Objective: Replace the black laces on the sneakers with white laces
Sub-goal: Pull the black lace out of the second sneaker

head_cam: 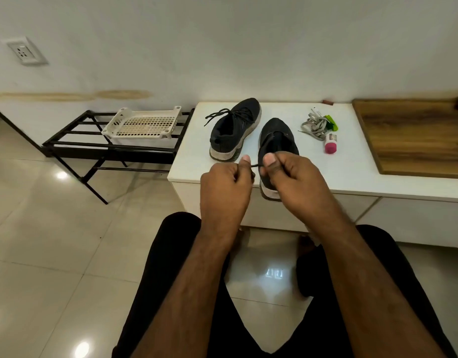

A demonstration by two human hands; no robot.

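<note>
Two black sneakers with white soles stand on a white cabinet top (351, 161). The left sneaker (234, 129) has its black laces threaded, loose ends trailing left. The right sneaker (277, 140) stands nearer, its heel hidden by my hands. A short stretch of black lace (256, 165) runs between my hands in front of this shoe. My left hand (226, 187) pinches one end of it and my right hand (289, 177) pinches the other. A bundle of pale grey-white laces (314, 126) lies to the right of the shoes.
A green object (331, 122) and a small pink-capped bottle (330, 143) lie beside the white laces. A wooden board (413, 135) covers the cabinet's right part. To the left stands a black metal rack (98, 148) with a white perforated basket (142, 124). My knees are below.
</note>
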